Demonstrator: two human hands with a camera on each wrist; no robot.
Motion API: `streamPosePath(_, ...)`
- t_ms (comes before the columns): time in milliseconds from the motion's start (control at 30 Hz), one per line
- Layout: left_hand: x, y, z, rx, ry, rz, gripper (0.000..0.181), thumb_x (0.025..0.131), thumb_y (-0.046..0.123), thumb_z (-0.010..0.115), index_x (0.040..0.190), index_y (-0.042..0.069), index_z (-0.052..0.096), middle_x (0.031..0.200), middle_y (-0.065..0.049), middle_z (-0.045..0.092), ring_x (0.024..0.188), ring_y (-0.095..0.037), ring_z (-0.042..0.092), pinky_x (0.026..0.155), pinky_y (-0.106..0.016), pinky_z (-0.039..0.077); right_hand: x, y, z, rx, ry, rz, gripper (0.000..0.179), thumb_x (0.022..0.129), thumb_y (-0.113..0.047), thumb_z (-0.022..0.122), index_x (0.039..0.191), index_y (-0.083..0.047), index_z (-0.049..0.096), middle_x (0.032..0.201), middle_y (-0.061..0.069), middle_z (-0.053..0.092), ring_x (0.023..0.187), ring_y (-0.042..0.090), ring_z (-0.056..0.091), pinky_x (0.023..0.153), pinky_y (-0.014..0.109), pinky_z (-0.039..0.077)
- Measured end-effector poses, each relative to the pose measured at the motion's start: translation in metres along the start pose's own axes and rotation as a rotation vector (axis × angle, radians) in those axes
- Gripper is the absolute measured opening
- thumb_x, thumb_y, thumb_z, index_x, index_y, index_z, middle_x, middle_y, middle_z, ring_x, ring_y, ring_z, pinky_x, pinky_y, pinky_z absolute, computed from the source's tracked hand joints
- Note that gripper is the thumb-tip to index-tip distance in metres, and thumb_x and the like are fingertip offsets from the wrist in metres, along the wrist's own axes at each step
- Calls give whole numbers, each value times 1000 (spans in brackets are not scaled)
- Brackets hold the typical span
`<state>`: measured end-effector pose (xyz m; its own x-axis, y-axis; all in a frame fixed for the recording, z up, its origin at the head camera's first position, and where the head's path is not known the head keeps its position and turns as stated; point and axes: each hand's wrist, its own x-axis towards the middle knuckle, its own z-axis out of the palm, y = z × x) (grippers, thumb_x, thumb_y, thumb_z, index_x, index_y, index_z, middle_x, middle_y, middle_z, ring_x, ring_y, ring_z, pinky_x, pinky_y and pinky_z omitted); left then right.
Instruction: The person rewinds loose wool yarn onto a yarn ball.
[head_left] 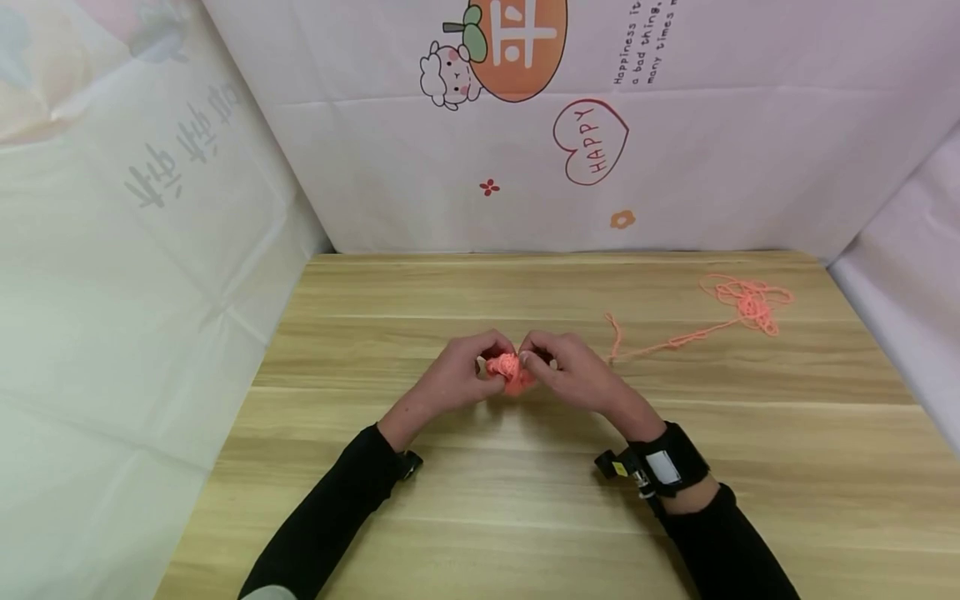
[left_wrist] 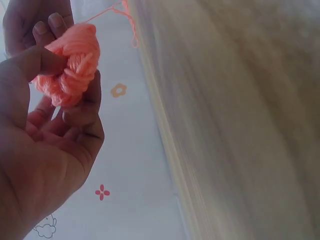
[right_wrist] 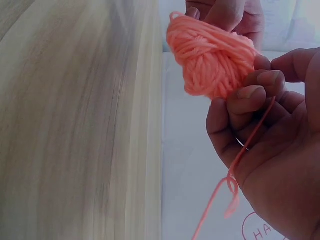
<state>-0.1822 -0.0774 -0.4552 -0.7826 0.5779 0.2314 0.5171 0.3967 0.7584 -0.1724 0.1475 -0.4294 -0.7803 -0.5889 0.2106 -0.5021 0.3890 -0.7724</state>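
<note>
A small ball of coral-pink yarn [head_left: 507,372] is held between both hands above the table. My left hand [head_left: 460,372] grips it from the left; in the left wrist view the thumb presses into the wound strands of the yarn ball [left_wrist: 75,67] and the fingers curl behind. On the other side my right hand [head_left: 576,372] pinches the strand close to the ball. In the right wrist view that strand [right_wrist: 257,127] runs from the ball across the curled fingers [right_wrist: 247,100] and hangs below with a small loop.
A loose tangle of the same yarn [head_left: 752,305] lies at the table's back right, joined by a strand [head_left: 675,341] leading toward the right hand. A short yarn piece [head_left: 616,336] lies nearby. White printed cloth [head_left: 450,183] stands behind the wooden table [head_left: 450,517].
</note>
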Motion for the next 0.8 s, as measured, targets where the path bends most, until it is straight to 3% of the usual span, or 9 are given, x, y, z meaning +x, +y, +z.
streamPosePath(300, 0, 0, 3, -113, -68, 71, 31, 79, 2, 65, 105, 19, 60, 97, 7, 62, 86, -8, 57, 64, -27, 53, 2, 8, -1, 3, 33, 12, 16, 103, -18, 48, 92, -19, 60, 73, -3, 56, 59, 12, 47, 52, 30, 41)
streamPosePath(567, 0, 6, 3, -278, -43, 39, 30, 80, -5, 66, 105, 11, 61, 102, 0, 61, 92, -14, 60, 73, -31, 56, 1, 10, -2, 36, 38, 38, 21, 105, -28, 45, 93, -20, 59, 70, -1, 54, 57, 13, 46, 49, 27, 40)
streamPosePath(800, -1, 20, -2, -409, -49, 67, 27, 83, -8, 66, 107, 3, 59, 104, -8, 61, 98, -20, 62, 78, -45, 55, 0, 11, -4, 104, 39, 43, 23, 106, -27, 44, 92, -18, 60, 67, 3, 48, 54, 16, 40, 49, 27, 36)
